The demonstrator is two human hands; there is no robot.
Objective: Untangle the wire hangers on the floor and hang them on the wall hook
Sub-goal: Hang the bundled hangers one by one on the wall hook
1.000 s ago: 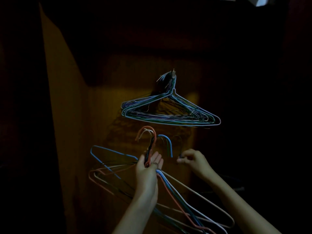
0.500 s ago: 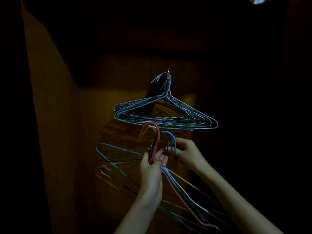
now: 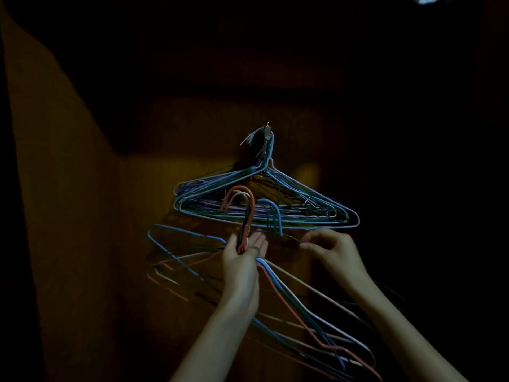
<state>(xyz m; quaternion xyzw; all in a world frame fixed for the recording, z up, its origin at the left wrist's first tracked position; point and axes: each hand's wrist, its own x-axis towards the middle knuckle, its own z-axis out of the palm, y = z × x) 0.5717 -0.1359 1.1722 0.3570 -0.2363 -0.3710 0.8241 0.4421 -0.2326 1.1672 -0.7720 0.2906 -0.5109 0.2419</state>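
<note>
A bundle of several wire hangers (image 3: 325, 205) hangs from a small wall hook (image 3: 267, 131) on the dim orange wall. Just below it, my left hand (image 3: 242, 260) grips the necks of a second bunch of hangers (image 3: 297, 304), red, blue and pale ones. Their hook ends, a red one (image 3: 249, 199) and a blue one (image 3: 275, 213), stick up in front of the hung bundle. My right hand (image 3: 333, 249) is beside them to the right, thumb and forefinger pinched on a thin dark wire (image 3: 292, 238) that is hard to make out.
The room is very dark. A lit patch of orange wall (image 3: 165, 188) lies behind the hangers, with a wall corner (image 3: 118, 216) to the left. Everything to the right of the hangers is black.
My left hand has lifted the held bunch, so its hook ends now overlap the hung bundle. My right hand has drawn back to the right from the blue hook.
</note>
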